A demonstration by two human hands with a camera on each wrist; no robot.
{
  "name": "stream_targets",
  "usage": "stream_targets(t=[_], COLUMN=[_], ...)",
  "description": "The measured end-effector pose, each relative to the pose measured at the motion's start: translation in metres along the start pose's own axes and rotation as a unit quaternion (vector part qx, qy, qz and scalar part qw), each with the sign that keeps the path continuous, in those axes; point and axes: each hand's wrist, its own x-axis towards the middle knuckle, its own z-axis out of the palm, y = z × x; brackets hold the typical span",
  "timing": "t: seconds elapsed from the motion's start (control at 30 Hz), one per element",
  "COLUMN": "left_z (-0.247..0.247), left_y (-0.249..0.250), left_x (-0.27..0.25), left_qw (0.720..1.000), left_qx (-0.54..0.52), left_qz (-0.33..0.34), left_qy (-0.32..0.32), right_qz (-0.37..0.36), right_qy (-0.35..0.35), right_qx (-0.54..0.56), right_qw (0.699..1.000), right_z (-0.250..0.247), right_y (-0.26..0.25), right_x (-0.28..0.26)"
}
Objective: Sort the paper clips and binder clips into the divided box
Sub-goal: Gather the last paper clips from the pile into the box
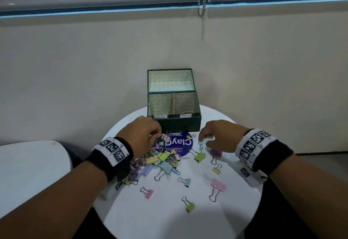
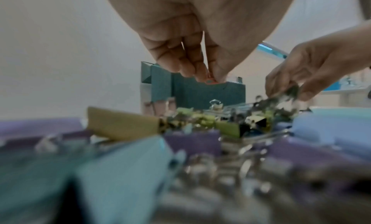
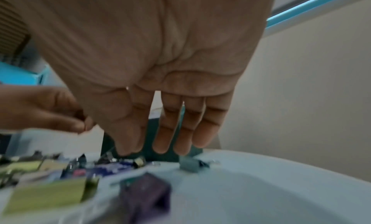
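Note:
The dark green divided box stands open at the back of the round white table, its two compartments side by side. A heap of pastel binder clips and paper clips lies in front of it. My left hand hovers over the heap's far edge. It pinches an orange paper clip between thumb and fingertips. My right hand reaches down just right of the heap, fingers pointing at the table. Its thumb and forefinger close on a small metal clip, too blurred to name.
Loose binder clips dot the near half of the table: a big pink one, a green one, a small pink one. A blue paper clip lies by a purple round sticker. A white surface sits left.

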Motion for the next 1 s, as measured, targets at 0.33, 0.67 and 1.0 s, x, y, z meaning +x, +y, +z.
stream_targets(t=[0.33,0.67,1.0], left_z=[-0.047,-0.024,0.01], left_y=[0.053,0.071,0.109], left_x=[0.073,0.107,-0.004], left_qw=[0.998,0.993,0.931], left_qx=[-0.044,0.08,0.104], left_qz=[-0.028,-0.059,0.233], left_qy=[0.044,-0.06,-0.262], right_qz=[0.027,0.058,0.068], right_qy=[0.004,0.031,0.105], right_qx=[0.038,-0.003,0.051], right_qw=[0.999,0.998,0.991], right_z=[0.029,0.035,0.031], right_y=[0.005,0.002,0.002], right_x=[0.007,0.008,0.0])
